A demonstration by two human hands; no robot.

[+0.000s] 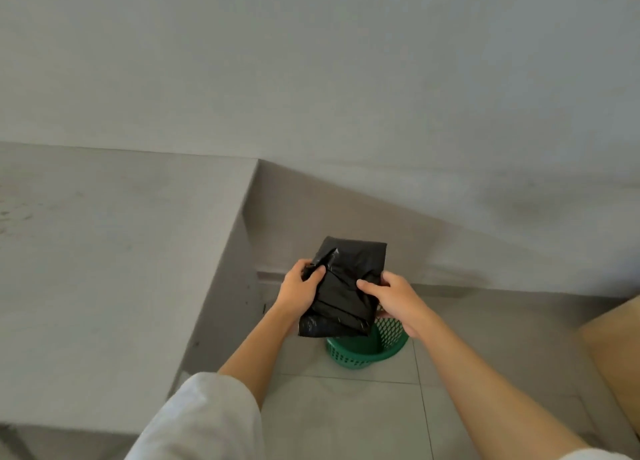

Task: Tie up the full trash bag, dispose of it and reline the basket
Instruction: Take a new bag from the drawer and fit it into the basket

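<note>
A folded black trash bag (346, 286) is held in the air above a green mesh basket (367, 350) that stands on the tiled floor. My left hand (299, 288) grips the bag's left edge, thumb on top. My right hand (391, 298) pinches the bag's right edge. The bag hides the far part of the basket's opening. No liner shows on the basket's visible near rim.
A grey counter (104, 269) fills the left side, its corner close to the basket. A plain wall (381, 96) runs behind. A tan wooden surface (616, 348) juts in at the right edge. Grey floor tiles (346, 411) lie in front of the basket.
</note>
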